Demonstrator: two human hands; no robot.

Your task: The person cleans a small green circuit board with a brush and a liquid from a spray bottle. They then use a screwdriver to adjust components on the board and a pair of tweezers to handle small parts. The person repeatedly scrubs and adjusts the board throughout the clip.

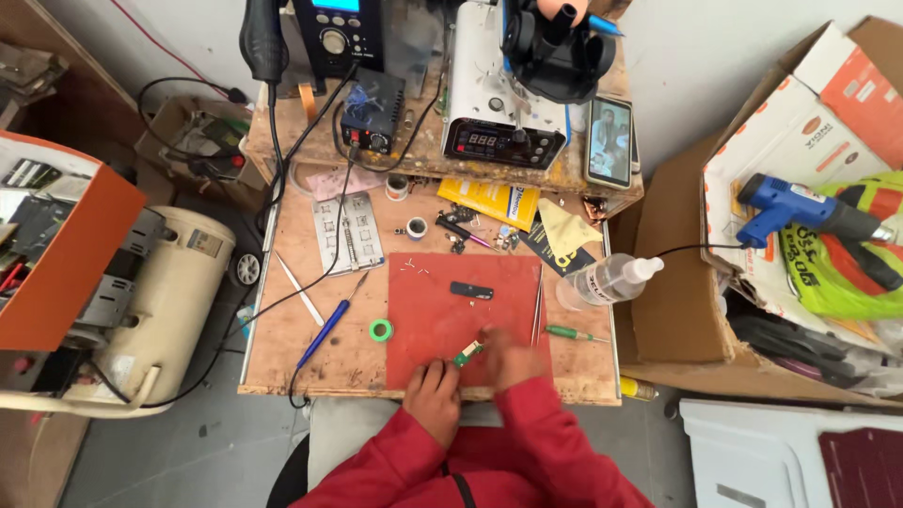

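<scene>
Your mat (442, 310) sits at the frame's centre on the bench (282, 362). A tape ring (380, 329) lies at its left edge, tweezers (537, 310) along its right, a bottle (607, 279) beyond them, and a small part (470, 290) on the mat's upper middle.

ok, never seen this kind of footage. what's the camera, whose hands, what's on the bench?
There is one view, from a camera worn on the person's head, looking straight down at a small wooden workbench. No machine does the work: the red sleeves at the bottom belong to the wearer.

The left hand and the right hand meet over a red mat around a small green part. The right hand is blurred, so which fingers grip it is unclear.

On the mat lie a small black piece and tweezers. Beside it are a green tape ring, a blue-handled tool, a green screwdriver and a clear bottle. Bench instruments stand along the back.
</scene>
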